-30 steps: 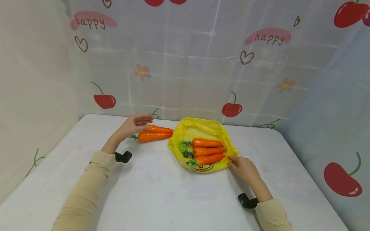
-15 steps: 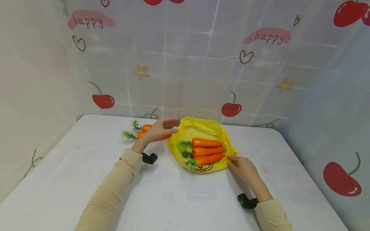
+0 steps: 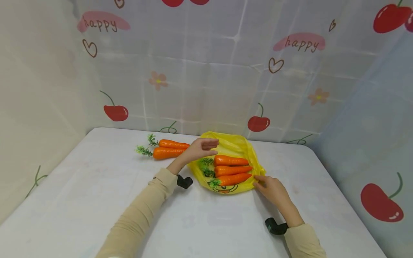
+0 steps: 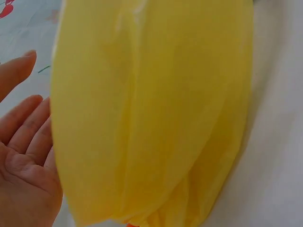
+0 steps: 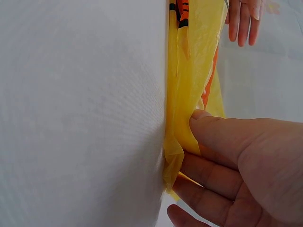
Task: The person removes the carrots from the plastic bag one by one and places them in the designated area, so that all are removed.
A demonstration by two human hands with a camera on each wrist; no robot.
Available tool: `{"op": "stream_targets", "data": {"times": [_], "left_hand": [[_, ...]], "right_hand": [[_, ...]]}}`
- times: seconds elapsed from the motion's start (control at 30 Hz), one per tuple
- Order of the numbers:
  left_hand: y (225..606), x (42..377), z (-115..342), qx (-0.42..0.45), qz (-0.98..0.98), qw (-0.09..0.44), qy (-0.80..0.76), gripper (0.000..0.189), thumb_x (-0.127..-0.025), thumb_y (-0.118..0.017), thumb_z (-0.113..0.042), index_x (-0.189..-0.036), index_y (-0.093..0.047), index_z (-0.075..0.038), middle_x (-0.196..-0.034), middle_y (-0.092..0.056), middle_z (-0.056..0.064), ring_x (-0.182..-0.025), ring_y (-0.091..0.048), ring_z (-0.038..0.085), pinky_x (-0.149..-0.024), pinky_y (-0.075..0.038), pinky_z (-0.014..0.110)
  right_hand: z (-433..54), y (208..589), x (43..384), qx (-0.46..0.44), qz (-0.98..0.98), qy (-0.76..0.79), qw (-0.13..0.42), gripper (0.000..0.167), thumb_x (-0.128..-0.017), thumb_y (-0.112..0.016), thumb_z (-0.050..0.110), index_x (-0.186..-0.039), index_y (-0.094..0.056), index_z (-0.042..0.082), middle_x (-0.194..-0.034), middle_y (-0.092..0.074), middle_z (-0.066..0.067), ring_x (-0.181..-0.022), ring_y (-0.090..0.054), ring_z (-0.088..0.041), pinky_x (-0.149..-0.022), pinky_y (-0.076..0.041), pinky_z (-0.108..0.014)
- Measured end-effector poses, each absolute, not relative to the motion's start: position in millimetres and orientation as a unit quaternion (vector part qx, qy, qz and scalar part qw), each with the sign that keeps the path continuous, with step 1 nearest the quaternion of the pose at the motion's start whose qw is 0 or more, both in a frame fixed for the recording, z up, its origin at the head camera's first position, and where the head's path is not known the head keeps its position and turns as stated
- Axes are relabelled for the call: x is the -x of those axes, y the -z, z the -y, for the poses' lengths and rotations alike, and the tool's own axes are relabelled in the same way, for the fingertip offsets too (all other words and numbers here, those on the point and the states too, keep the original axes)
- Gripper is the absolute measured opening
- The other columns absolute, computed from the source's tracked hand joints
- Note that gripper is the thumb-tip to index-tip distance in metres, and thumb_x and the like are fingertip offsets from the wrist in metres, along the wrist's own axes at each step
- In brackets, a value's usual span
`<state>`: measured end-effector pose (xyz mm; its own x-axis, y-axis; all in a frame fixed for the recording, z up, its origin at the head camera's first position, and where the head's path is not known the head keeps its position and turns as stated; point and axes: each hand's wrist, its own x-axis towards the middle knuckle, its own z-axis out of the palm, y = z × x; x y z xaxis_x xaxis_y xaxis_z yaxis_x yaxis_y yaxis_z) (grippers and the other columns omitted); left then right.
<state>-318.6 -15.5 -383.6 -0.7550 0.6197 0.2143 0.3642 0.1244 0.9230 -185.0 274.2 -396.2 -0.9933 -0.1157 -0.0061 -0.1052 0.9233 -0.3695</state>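
Observation:
A yellow plastic bag (image 3: 233,143) with a printed face lies spread on the table, three orange carrots (image 3: 233,170) with green tops side by side on it. My left hand (image 3: 201,148) is over the bag's left part, fingers extended and holding nothing. In the left wrist view its palm (image 4: 23,175) shows beside the bag's yellow side (image 4: 147,113). At the bag's lower right edge, my right hand (image 3: 272,189) pinches the plastic; the right wrist view shows the thumb (image 5: 222,135) and fingers at a gathered fold.
Two more carrots (image 3: 166,153) lie left of the bag on the white table (image 3: 213,222), partly behind the left hand. A curtain (image 3: 206,89) with cherries and "happy" prints hangs behind the table. Each wrist wears a small black camera (image 3: 275,226).
My left hand has travelled right, from over the two left carrots to over the bag, uncovering their green tops. The right hand keeps its place at the bag's edge.

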Motion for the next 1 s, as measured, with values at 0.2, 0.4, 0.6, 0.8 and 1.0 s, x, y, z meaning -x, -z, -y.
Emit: {"op": "stream_targets", "data": {"times": [0.2,0.4,0.6,0.8,1.0], "left_hand": [[391.6,317.2,5.3,-0.331,-0.742,0.117,-0.571,0.055,-0.088,-0.067,-0.009,-0.135,-0.044,0.007,-0.130,-0.052,0.017,-0.118,-0.051,0.025,-0.095,-0.042,0.031],[398.8,318.9,0.8,-0.326,-0.763,0.120,-0.545,0.055,-0.087,-0.068,-0.011,-0.134,-0.046,0.007,-0.130,-0.052,0.017,-0.117,-0.051,0.024,-0.097,-0.041,0.032],[400.2,317.4,1.8,-0.316,-0.783,0.127,-0.520,0.055,-0.087,-0.069,-0.015,-0.133,-0.048,0.005,-0.130,-0.053,0.015,-0.117,-0.051,0.025,-0.095,-0.042,0.030],[405.3,318.0,2.6,-0.312,-0.788,0.127,-0.515,0.052,-0.086,-0.070,-0.013,-0.131,-0.051,0.005,-0.128,-0.054,0.016,-0.116,-0.052,0.025,-0.094,-0.043,0.030],[415.0,320.7,2.1,-0.310,-0.799,0.129,-0.499,0.051,-0.085,-0.071,-0.015,-0.129,-0.054,0.003,-0.127,-0.055,0.013,-0.114,-0.054,0.021,-0.092,-0.044,0.027]], "right_hand": [[-273.3,395.7,183.0,0.052,-0.980,0.191,0.015,0.038,-0.090,-0.064,0.020,-0.121,-0.061,-0.003,-0.114,-0.059,-0.026,-0.102,-0.056,-0.042,-0.085,-0.044,-0.056],[-272.9,395.5,183.4,0.053,-0.981,0.188,0.011,0.038,-0.090,-0.064,0.019,-0.120,-0.061,-0.003,-0.114,-0.059,-0.026,-0.102,-0.056,-0.041,-0.085,-0.044,-0.055],[-272.0,395.4,183.6,0.049,-0.981,0.187,0.012,0.038,-0.090,-0.064,0.019,-0.121,-0.061,-0.003,-0.115,-0.059,-0.025,-0.103,-0.056,-0.041,-0.086,-0.044,-0.055],[-272.7,395.8,183.9,0.052,-0.981,0.186,0.009,0.038,-0.090,-0.065,0.019,-0.120,-0.061,-0.003,-0.115,-0.059,-0.026,-0.103,-0.056,-0.041,-0.085,-0.045,-0.055],[-273.1,396.6,184.0,0.054,-0.981,0.187,0.006,0.037,-0.090,-0.065,0.019,-0.119,-0.062,-0.003,-0.113,-0.060,-0.026,-0.100,-0.057,-0.041,-0.084,-0.045,-0.055]]}}
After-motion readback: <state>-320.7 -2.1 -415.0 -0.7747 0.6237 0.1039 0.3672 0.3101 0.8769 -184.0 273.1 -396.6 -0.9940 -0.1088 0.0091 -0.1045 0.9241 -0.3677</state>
